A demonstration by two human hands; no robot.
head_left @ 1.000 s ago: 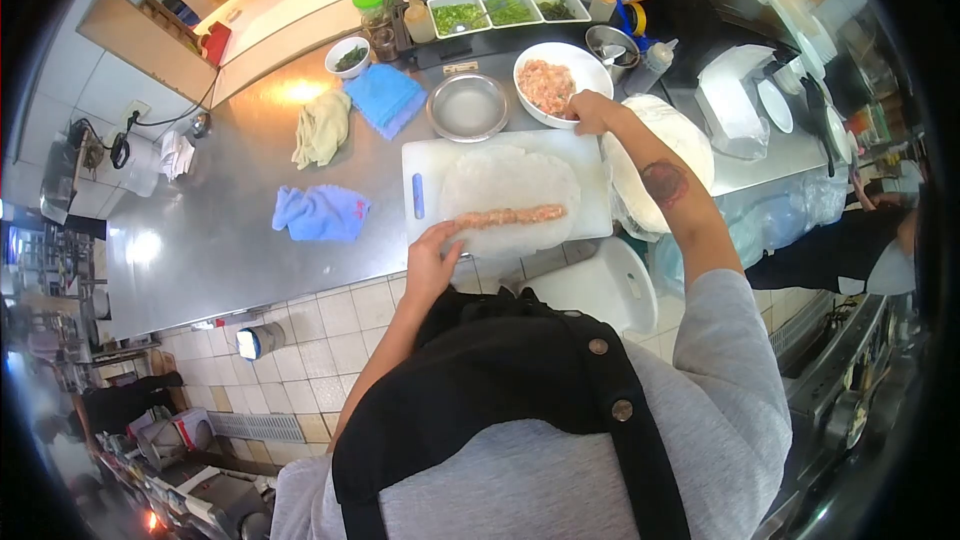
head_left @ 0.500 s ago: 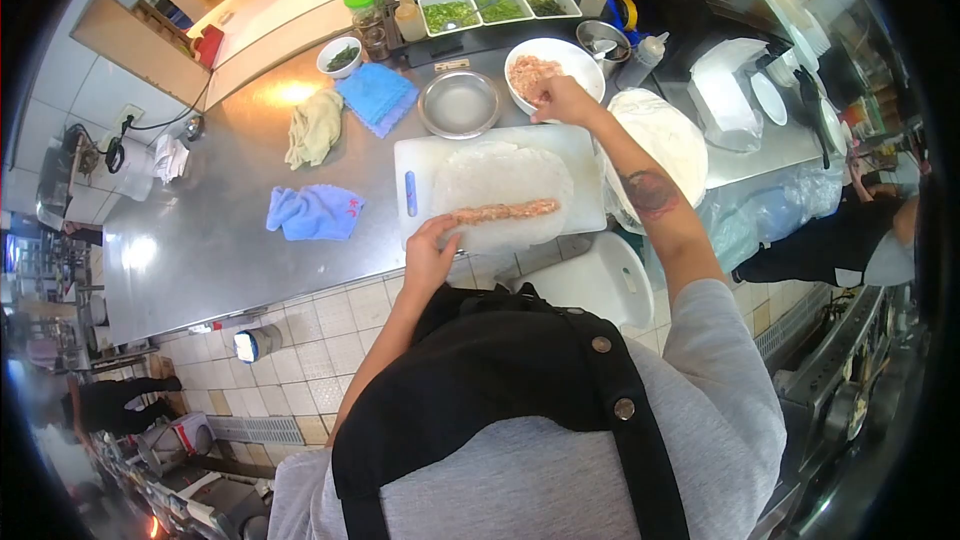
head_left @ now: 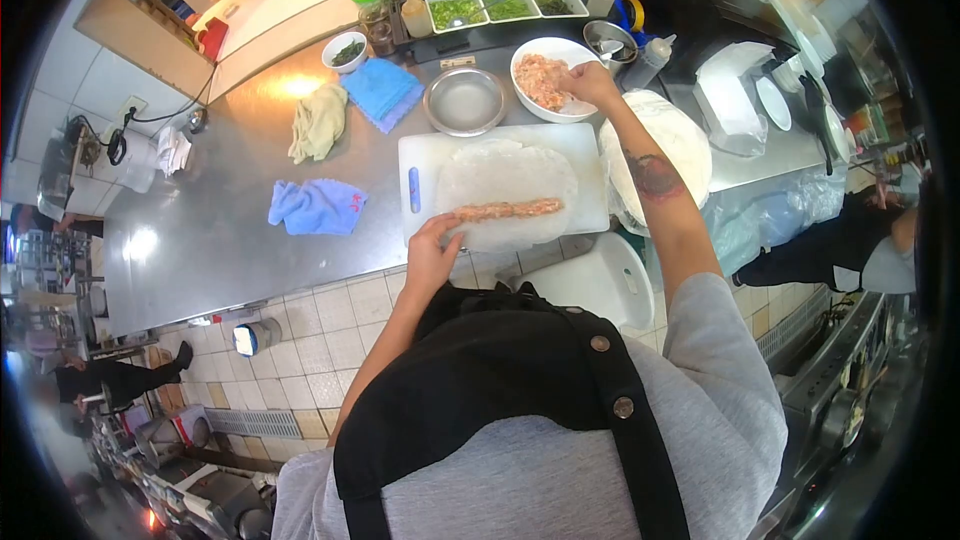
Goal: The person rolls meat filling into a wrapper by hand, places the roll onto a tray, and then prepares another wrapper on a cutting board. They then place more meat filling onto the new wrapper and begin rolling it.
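Observation:
On the white cutting board (head_left: pixel 418 155) lies a thin, pale, translucent wrapper sheet (head_left: pixel 505 170). A narrow strip of pinkish minced meat (head_left: pixel 510 209) runs across its near part. My left hand (head_left: pixel 432 252) rests at the strip's left end, thumb and fingers apart, touching the sheet's edge. Over the right side of a white bowl (head_left: pixel 587 112) is my right hand (head_left: pixel 594 87). Its fingers are bunched together at the edge of the minced meat (head_left: pixel 540 78) in the bowl; the fingertips are partly hidden. A round metal dish (head_left: pixel 464 102) stands left of the bowl.
A large round white-covered thing (head_left: pixel 668 155) sits right of the board. Behind are white trays (head_left: pixel 507 2) of chopped toppings and a squeeze bottle (head_left: pixel 652 58). Cloths (head_left: pixel 318 208) lie at left. Below the counter edge is a white stool (head_left: pixel 600 280). Other people stand at both sides.
My right hand has shifted right, from over the middle of the meat towards the bowl's right side. My left hand stays at the strip's end. The view has shifted slightly.

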